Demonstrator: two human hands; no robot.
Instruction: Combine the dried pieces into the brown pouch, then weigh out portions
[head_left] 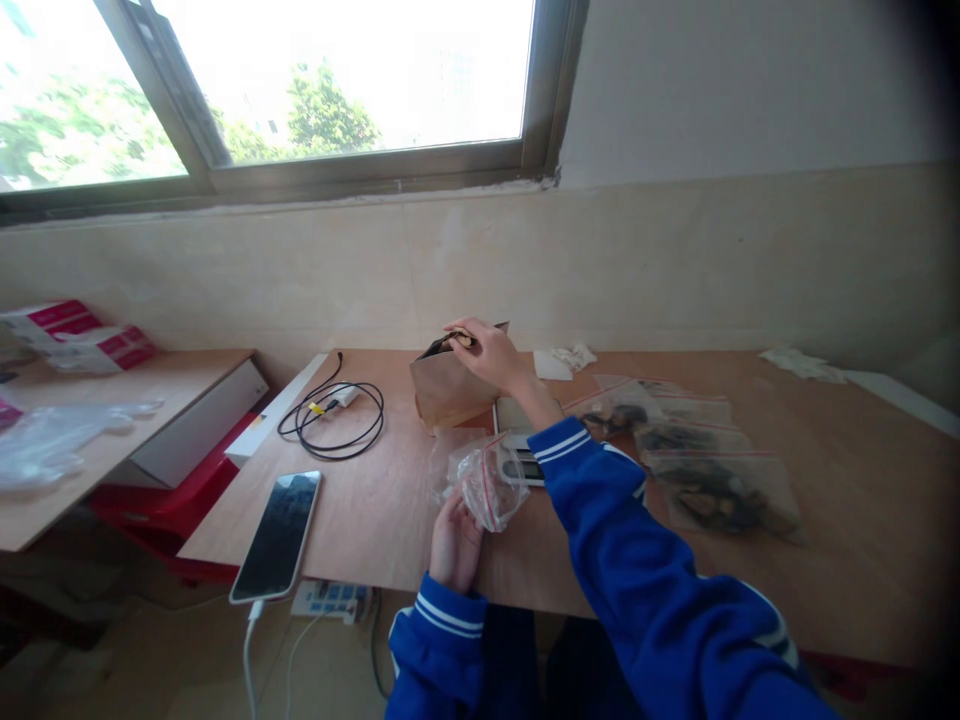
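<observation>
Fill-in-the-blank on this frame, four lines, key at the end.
1. The left hand holds a clear plastic bag striped in ____.
2. The right hand is at the open top of a brown ____ bag.
3. The phone is plugged into a ____ cable.
4. In the picture, the bags with dark pieces lie toward the ____ of both hands.

Missing words: red; paper; white; right.

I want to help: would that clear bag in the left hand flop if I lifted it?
Probably floppy: the clear bag looks thin and crumpled in the left hand. It's likely light, since no bulky contents show.
</observation>
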